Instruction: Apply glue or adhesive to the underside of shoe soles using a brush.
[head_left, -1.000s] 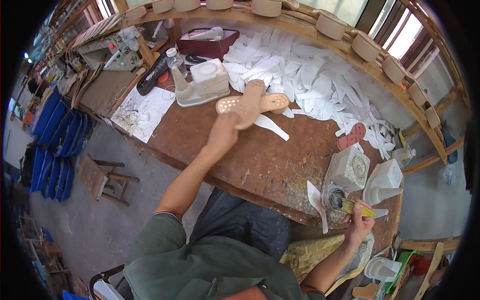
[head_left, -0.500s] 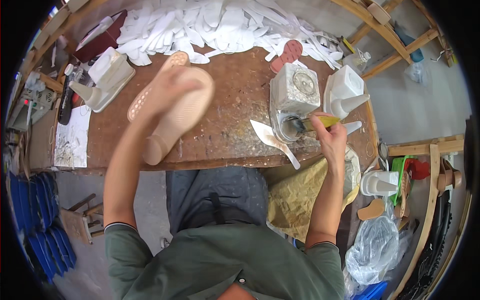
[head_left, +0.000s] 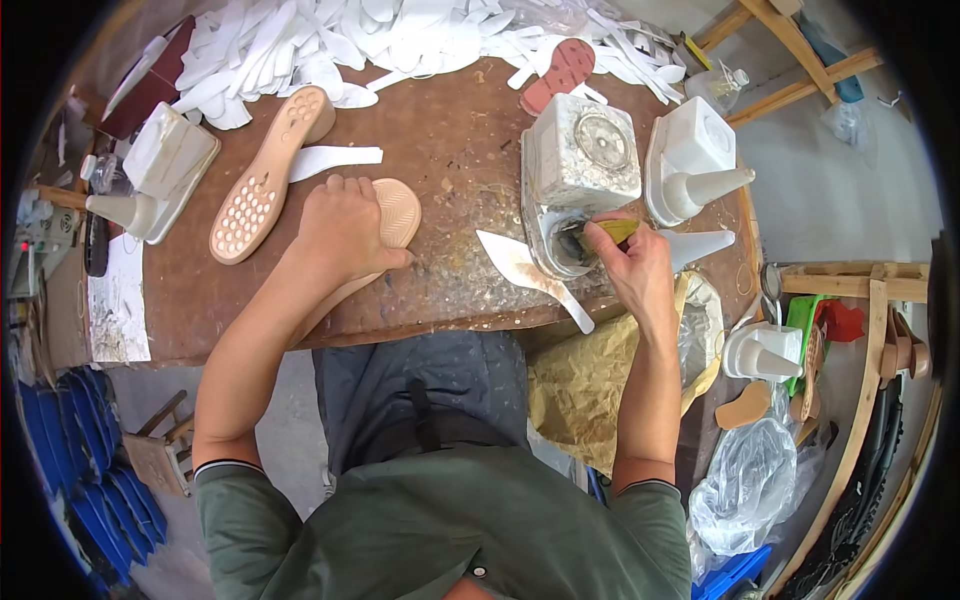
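My left hand (head_left: 345, 228) is closed around a beige shoe sole (head_left: 398, 212). A rounded, finely ridged end shows past my fingers; most of the rest is covered by my hand and forearm. Just left of it lies a second beige heeled sole (head_left: 258, 190), dotted underside up. Between thumb and fingers my right hand (head_left: 640, 268) grips a brush (head_left: 615, 232) with a yellowish handle. Its dark bristles are down in the round cup (head_left: 568, 245) of a crusted white pot (head_left: 583, 155). Left of that cup is a white insole piece (head_left: 520, 262) with a brownish stain.
Two more white pots with cone spouts stand at the left (head_left: 165, 165) and right (head_left: 690, 150). White cut pieces (head_left: 420, 35) are heaped along the back, near a red sole piece (head_left: 565, 72). A white strip (head_left: 335, 158) lies behind my left hand. Brown paper (head_left: 580, 380) hangs below the table edge.
My left hand, blurred over the soles before, has come down and closed on the nearer one. The dotted sole and the white strip are now uncovered. My right hand keeps the brush at the cup.
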